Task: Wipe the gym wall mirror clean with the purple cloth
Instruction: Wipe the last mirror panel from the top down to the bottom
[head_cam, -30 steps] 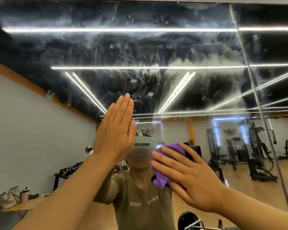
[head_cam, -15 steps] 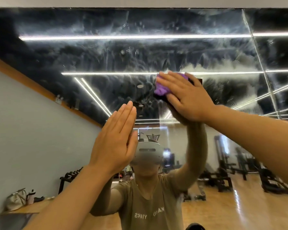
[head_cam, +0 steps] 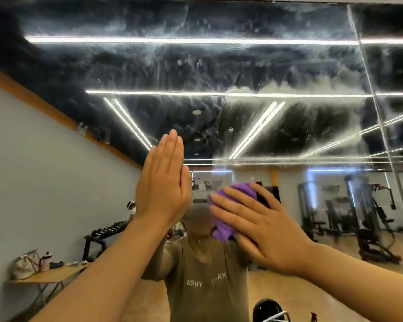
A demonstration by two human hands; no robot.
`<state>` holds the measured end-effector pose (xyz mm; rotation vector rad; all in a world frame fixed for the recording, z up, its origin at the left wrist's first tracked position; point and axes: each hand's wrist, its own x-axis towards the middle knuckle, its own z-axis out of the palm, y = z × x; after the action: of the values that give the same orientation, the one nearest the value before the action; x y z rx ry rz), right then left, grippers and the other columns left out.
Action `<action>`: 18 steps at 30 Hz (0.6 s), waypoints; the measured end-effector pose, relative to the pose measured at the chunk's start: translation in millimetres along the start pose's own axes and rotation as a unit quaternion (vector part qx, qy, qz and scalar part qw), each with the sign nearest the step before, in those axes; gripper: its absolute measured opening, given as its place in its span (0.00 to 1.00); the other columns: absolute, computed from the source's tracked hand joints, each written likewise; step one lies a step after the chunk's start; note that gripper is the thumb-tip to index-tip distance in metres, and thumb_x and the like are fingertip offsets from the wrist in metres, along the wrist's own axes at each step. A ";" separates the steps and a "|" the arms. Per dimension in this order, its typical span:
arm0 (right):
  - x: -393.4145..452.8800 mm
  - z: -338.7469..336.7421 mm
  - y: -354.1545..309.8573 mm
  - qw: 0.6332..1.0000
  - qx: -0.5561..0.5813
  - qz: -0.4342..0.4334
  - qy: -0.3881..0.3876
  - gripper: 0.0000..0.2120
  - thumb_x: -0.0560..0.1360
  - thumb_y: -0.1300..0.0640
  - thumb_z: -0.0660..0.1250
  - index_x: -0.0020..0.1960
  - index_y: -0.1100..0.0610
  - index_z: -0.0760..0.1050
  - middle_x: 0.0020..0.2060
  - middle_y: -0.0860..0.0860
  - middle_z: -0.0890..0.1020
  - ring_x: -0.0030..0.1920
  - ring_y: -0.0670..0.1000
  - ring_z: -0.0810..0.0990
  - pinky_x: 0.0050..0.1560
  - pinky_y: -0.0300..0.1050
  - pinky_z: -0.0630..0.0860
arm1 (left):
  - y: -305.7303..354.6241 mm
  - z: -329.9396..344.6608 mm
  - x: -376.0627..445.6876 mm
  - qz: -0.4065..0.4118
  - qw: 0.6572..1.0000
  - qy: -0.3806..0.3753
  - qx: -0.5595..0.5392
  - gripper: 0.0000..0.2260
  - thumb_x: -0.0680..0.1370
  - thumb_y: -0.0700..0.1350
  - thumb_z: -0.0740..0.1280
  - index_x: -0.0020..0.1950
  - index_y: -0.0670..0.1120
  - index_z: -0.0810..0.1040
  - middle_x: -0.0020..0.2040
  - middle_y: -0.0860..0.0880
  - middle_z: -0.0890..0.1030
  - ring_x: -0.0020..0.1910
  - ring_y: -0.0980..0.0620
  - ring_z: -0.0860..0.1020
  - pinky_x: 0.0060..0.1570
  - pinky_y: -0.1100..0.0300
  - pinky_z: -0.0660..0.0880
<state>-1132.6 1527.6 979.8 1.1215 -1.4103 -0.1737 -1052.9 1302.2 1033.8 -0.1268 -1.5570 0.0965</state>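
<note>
The wall mirror (head_cam: 254,73) fills the view, with white smears and streaks across its upper half. My right hand (head_cam: 263,226) lies flat with spread fingers on the purple cloth (head_cam: 221,226), pressing it against the glass at about head height, right of centre. The cloth shows above and below my fingers; the rest is hidden under my palm. My left hand (head_cam: 164,184) stands upright with straight fingers held together, flat against the mirror just left of the cloth, holding nothing.
A vertical seam (head_cam: 370,94) divides the mirror panels at the right. The reflection shows a grey wall, a dumbbell rack (head_cam: 102,235), a small table with a bag (head_cam: 26,266) at lower left, and gym machines (head_cam: 368,219) at right.
My right hand swept the cloth up to the smeared area half a second ago and has come back down to head height. My left hand has stayed in place on the glass.
</note>
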 end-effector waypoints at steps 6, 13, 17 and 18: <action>-18.0 -5.2 5.3 0.988 -0.003 -0.137 -0.065 0.25 0.85 0.46 0.50 0.82 0.46 0.58 0.81 0.43 0.58 0.81 0.47 0.53 0.80 0.55 0.46 | -3.4 0.6 -0.8 0.010 1.000 -0.011 0.007 0.27 0.84 0.50 0.49 0.82 0.42 0.57 0.82 0.46 0.56 0.82 0.51 0.52 0.79 0.60 0.41; 67.2 -25.2 84.0 0.998 0.029 -0.053 -0.023 0.26 0.81 0.48 0.53 0.79 0.45 0.62 0.79 0.43 0.63 0.80 0.46 0.58 0.80 0.54 0.46 | -4.5 2.0 -0.8 0.015 1.000 -0.006 -0.004 0.27 0.83 0.50 0.49 0.82 0.42 0.57 0.82 0.46 0.55 0.81 0.51 0.51 0.79 0.59 0.42; 119.4 -35.9 103.4 0.991 0.023 0.124 0.039 0.28 0.81 0.44 0.47 0.80 0.45 0.62 0.79 0.44 0.63 0.80 0.47 0.58 0.78 0.51 0.46 | -4.4 1.5 -1.3 0.014 1.000 -0.008 -0.005 0.27 0.84 0.50 0.48 0.82 0.43 0.56 0.82 0.47 0.55 0.82 0.52 0.51 0.79 0.58 0.43; 127.7 -35.8 102.6 0.986 0.027 0.156 0.047 0.29 0.80 0.44 0.46 0.80 0.45 0.61 0.79 0.43 0.62 0.80 0.47 0.57 0.78 0.49 0.44 | -4.5 1.5 -1.4 0.013 1.000 -0.008 -0.006 0.27 0.84 0.51 0.48 0.82 0.43 0.56 0.82 0.47 0.55 0.82 0.52 0.51 0.80 0.58 0.43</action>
<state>-1124.3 1510.4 1146.4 0.9260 -1.4915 0.1406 -1054.5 1297.6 1033.0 -0.1568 -1.5715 0.1094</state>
